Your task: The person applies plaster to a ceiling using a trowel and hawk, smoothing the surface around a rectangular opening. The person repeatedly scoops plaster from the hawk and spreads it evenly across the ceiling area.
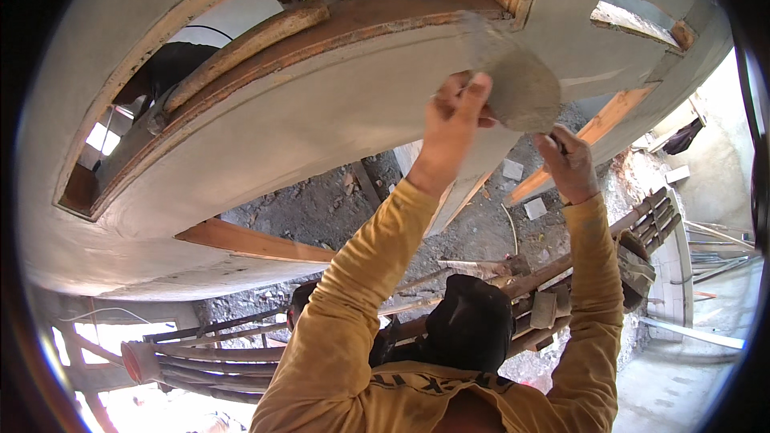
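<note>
Both my arms, in yellow sleeves, reach up to a plastered wall face [345, 96]. A flat grey plate [525, 88] with a rounded lower end, smeared like a plastering blade, is held against or just off the wall; which of the two I cannot tell. My left hand [459, 116] has its thumb and curled fingers at the plate's left edge. My right hand [571, 164] pinches its lower edge. The plate's upper end blurs over the wall near the window ledge [385, 16].
A wooden-handled tool [241, 52] lies along the ledge of the curved opening. Other framed openings [634, 12] cut the wall. Below me are bamboo poles [216, 365] and planks, with rubble ground [313, 212] and pale blocks [535, 208] beneath. Dark clothing [469, 321] shows below my chest.
</note>
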`<state>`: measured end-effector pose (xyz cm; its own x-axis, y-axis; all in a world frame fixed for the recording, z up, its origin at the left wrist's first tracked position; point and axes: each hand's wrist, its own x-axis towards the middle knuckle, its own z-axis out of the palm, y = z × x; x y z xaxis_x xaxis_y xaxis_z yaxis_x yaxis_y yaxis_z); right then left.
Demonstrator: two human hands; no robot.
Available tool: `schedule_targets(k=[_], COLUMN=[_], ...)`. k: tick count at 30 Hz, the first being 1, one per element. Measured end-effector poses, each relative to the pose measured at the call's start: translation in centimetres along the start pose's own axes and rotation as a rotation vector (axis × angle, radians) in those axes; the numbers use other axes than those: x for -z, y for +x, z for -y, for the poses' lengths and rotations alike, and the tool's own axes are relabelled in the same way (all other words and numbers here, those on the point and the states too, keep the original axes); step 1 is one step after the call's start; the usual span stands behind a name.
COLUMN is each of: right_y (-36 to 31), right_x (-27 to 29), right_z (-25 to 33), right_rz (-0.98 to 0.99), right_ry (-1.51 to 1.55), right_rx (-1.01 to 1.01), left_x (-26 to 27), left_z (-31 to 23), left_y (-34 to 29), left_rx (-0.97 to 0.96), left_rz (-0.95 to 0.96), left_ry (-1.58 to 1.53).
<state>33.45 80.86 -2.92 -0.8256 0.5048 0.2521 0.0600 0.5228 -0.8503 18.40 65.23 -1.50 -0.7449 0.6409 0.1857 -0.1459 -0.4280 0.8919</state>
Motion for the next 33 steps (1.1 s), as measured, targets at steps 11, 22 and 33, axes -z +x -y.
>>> schedule_targets(k=[11,22,33], right_y=[-1.6,0.4,2.9], right_x=[5.0,6.6,-0.2], right_z=[5.3,7.5,11.0], right_rz=[-0.142,-0.076,0.146], right_ry=[-0.617,-0.691,-0.569], right_rx=[0.205,0.145,0.363], left_x=[-4.8,-5.3,2.5], left_z=[-1.5,-1.9,-5.4], left_y=[1.9,3.5,-0.8], left_rx=[-0.043,0.021,-0.221], left_rz=[0.083,0.040,-0.186], left_ry=[-0.288,-0.270,-0.306])
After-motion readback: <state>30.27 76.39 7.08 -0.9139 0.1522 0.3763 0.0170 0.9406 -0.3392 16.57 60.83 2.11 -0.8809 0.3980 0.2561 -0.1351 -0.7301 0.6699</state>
